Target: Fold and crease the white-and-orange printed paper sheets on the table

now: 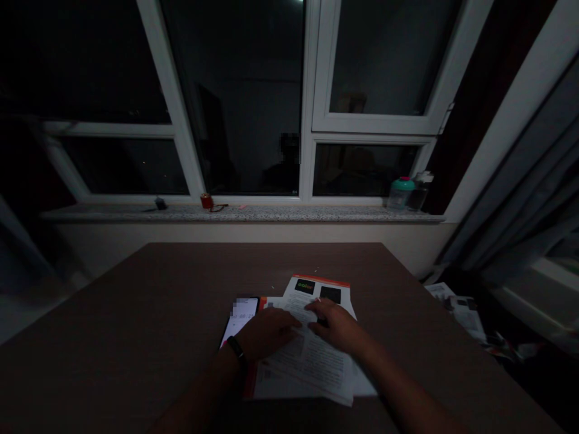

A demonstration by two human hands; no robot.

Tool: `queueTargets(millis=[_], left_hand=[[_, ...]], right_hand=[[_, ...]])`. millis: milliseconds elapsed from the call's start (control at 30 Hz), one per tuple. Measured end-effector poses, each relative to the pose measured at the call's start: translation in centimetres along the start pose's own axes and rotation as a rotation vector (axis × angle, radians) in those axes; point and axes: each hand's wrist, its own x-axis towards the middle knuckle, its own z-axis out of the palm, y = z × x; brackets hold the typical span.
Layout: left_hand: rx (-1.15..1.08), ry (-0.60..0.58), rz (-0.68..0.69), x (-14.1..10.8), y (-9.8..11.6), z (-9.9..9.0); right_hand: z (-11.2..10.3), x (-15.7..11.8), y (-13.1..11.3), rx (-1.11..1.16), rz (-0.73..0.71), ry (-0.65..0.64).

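Observation:
A printed sheet (pixel 323 361) with an orange top edge and dark picture boxes lies tilted on the table, over other white and orange pages (pixel 275 386). My left hand (pixel 269 331), with a black band at the wrist, rests on the left side of the pages, fingers pointing right. On the sheet's upper part is my right hand (pixel 335 322), its fingers bent; a small dark thing shows under them, too unclear to name. A lit phone (pixel 242 313) showing a timer lies just left of the pages, partly behind my left hand.
The brown table (pixel 181 283) reaches toward a granite windowsill (pixel 280 213). On the sill stand a green-topped bottle (pixel 400 194), a clear bottle (pixel 420 191), a red spool-like item (pixel 207 201) and a small dark object (pixel 160 204). Papers (pixel 461 310) lie beyond the table's right edge.

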Motion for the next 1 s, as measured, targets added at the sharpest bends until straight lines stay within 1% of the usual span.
queueTargets(millis=[167, 333, 433, 633, 833, 1000], left_hand=[[-0.002, -0.014, 0.01, 0.0, 0.1, 0.1], [0.0, -0.014, 0.057, 0.0, 0.1, 0.1], [0.004, 0.008, 0.087, 0.1, 0.2, 0.0], [0.03, 0.023, 0.052, 0.3, 0.3, -0.3], [0.01, 0.077, 0.024, 0.1, -0.9, 0.7], [0.003, 0.064, 0.016, -0.2, -1.9, 1.5]], right_hand=[[0.2, 0.0, 0.1, 0.006, -0.017, 0.003], [0.3, 0.1, -0.1, 0.043, -0.037, -0.043], [0.1, 0.1, -0.6, 0.057, -0.061, -0.07], [-0.8, 0.0, -1.7, 0.066, -0.107, -0.153], [-1.0, -0.1, -1.7, 0.078, -0.118, -0.175], [-1.0, -0.3, -1.6, 0.061, -0.123, -0.18]])
